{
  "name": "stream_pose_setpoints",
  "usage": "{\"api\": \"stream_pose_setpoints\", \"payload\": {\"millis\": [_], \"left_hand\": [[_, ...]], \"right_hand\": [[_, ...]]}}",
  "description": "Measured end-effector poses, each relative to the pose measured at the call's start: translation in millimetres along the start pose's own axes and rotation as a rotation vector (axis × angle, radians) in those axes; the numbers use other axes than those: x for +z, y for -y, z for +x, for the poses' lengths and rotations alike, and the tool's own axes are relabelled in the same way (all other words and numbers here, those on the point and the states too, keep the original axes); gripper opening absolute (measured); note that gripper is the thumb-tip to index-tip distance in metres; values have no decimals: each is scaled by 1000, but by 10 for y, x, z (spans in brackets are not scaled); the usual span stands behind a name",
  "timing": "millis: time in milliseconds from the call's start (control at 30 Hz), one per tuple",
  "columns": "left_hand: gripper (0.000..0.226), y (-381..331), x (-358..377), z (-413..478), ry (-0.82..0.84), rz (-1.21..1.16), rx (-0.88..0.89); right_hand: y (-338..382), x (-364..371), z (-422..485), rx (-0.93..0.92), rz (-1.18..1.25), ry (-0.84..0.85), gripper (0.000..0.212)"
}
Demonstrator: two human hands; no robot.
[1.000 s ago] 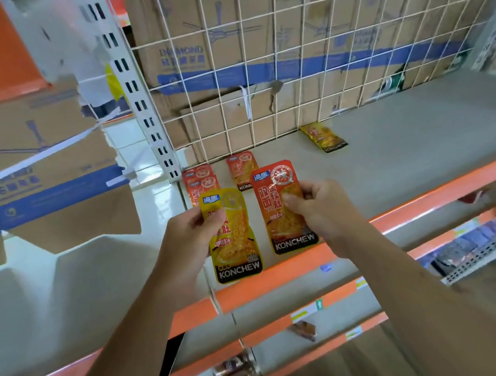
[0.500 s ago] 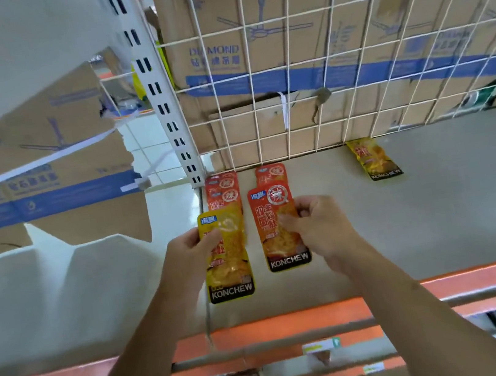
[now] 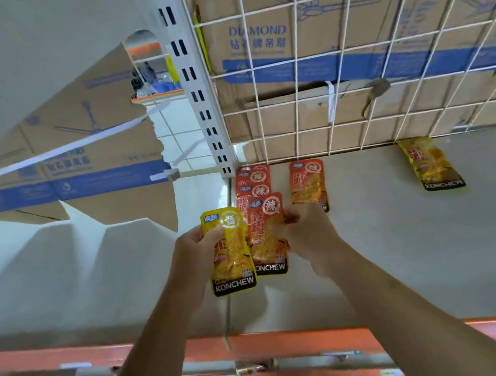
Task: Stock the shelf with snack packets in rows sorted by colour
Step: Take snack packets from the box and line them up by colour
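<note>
My left hand (image 3: pixel 197 253) grips a yellow snack packet (image 3: pixel 229 255) by its left edge, above the grey shelf (image 3: pixel 409 244). My right hand (image 3: pixel 306 233) pinches a red snack packet (image 3: pixel 267 239) by its right side, just right of the yellow one. Behind them, two overlapping red packets (image 3: pixel 252 184) lie flat at the shelf's back left corner. Another red packet (image 3: pixel 307 183) lies beside them. A lone yellow packet (image 3: pixel 431 162) lies further right against the wire grid.
A white wire grid (image 3: pixel 352 75) backs the shelf, with cardboard boxes (image 3: pixel 266 40) behind it. A slotted white upright (image 3: pixel 195 83) stands at the shelf's left end. The orange shelf front edge (image 3: pixel 263 343) runs below my arms. Torn cardboard (image 3: pixel 76 168) sits left.
Both hands have carried their packets further in over the shelf toward the back left corner. The red packet now overlaps the lying red ones, and the camera has tilted down.
</note>
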State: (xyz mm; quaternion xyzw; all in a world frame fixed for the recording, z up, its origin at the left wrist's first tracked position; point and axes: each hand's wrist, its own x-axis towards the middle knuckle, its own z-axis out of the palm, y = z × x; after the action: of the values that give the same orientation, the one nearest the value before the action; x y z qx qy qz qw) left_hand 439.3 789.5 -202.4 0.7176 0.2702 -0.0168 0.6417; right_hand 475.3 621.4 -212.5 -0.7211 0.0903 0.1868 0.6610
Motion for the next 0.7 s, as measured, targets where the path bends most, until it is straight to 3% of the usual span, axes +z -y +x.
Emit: {"api": "stream_pose_setpoints", "payload": {"millis": [300, 467, 700], "left_hand": [[16, 26, -7, 128, 22, 15, -26], [17, 43, -20, 161, 55, 12, -33], [17, 78, -28, 192, 86, 21, -31]], "right_hand": [[-70, 162, 155, -22, -60, -136, 5], [-96, 234, 195, -80, -233, -224, 17], [-65, 248, 191, -145, -396, -203, 19]]}}
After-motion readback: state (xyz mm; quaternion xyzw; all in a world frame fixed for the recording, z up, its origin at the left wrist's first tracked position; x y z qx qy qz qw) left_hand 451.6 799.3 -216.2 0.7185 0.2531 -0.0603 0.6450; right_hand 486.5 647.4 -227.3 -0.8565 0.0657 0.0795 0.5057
